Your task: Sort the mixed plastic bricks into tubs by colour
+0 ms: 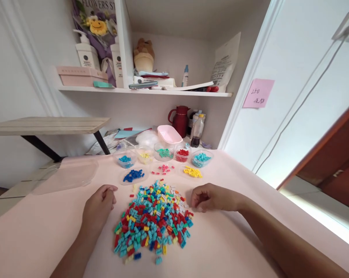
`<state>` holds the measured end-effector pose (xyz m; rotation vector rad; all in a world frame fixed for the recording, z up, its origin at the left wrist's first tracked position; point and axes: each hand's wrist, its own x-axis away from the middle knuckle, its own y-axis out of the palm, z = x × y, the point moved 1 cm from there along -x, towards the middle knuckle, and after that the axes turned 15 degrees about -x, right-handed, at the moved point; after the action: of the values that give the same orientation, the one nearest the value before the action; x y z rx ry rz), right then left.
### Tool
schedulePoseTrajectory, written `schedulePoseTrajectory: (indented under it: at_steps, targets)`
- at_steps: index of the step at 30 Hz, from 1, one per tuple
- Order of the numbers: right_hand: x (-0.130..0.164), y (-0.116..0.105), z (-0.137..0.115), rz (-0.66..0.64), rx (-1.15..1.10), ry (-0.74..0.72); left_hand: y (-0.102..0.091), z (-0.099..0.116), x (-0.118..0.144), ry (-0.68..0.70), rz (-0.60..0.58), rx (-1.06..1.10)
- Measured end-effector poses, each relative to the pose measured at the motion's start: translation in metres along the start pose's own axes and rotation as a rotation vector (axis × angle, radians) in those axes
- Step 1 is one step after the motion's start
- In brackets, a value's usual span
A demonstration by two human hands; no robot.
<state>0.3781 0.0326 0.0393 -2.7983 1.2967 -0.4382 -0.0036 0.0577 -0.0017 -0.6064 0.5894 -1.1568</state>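
A heap of small toy building bricks (154, 220) in mixed colours spreads over the pink tabletop (220, 247). Left of the heap, my left hand (99, 204) rests with its fingers curled together; whatever they may hold is hidden. My right hand (206, 197) is at the heap's right edge, fingers bent down beside some white bricks (182, 208). Its thumb and fingertips close toward each other, and I cannot make out anything between them. Behind the heap lie sorted dark blue bricks (133, 175), pink bricks (164, 168) and yellow bricks (192, 172).
Clear tubs farther back hold blue bricks (125, 158), pale yellow bricks (145, 156), green bricks (164, 153), red bricks (182, 155) and turquoise bricks (201, 157). Behind them stand a pink basin (170, 134), a red jug (180, 120) and bottles. A transparent lid (67, 177) lies left.
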Motion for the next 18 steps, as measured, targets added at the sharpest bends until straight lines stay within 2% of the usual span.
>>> schedulePoseTrajectory:
  at_steps: [7,14,18]
  targets:
    - [-0.002,0.013,0.000,-0.168,0.051,-0.032,-0.001,0.000,-0.001,0.025,-0.005,0.023]
    - [-0.003,0.014,0.004,-0.048,0.000,0.002,-0.001,-0.001,-0.004,0.044,0.002,0.011]
    - [-0.002,0.014,0.005,-0.062,0.047,-0.022,-0.001,0.000,-0.003,0.050,0.012,0.007]
